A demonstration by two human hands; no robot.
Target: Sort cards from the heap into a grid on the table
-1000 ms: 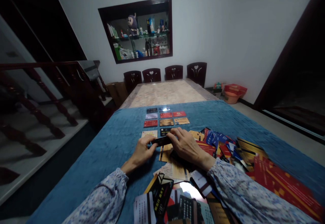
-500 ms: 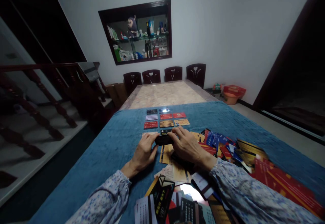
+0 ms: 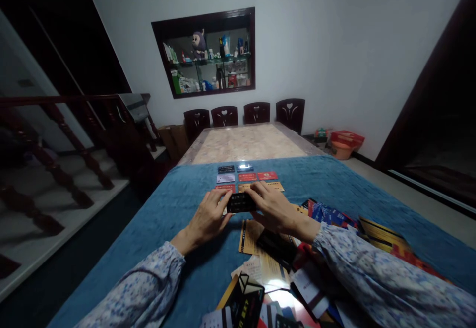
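Note:
A black card [image 3: 240, 202] with pale lettering is held up between my two hands, tilted toward the camera. My left hand [image 3: 208, 214] pinches its left end, and my right hand [image 3: 273, 209] closes on the right end. Just beyond it, cards lie in rows on the blue cloth [image 3: 193, 184]: a black card [image 3: 226, 169], a silvery card [image 3: 225, 178], and red cards such as this red card [image 3: 267, 175]. My hands hide part of the nearest rows. Loose cards are heaped below and right of my right hand, among them a gold card [image 3: 250, 236] and a black card [image 3: 277, 248].
The table's far half is a pale marbled top [image 3: 245, 139], with dark chairs [image 3: 256, 113] behind it. A wall cabinet [image 3: 211, 52] holds bottles and a plush toy. Stair railings [image 3: 70, 144] stand at left; an orange tub [image 3: 341, 150] sits on the floor at right.
The black card between my hands has tipped up, so its lettered face shows. The head view has shifted slightly, with the scene sitting lower and farther right.

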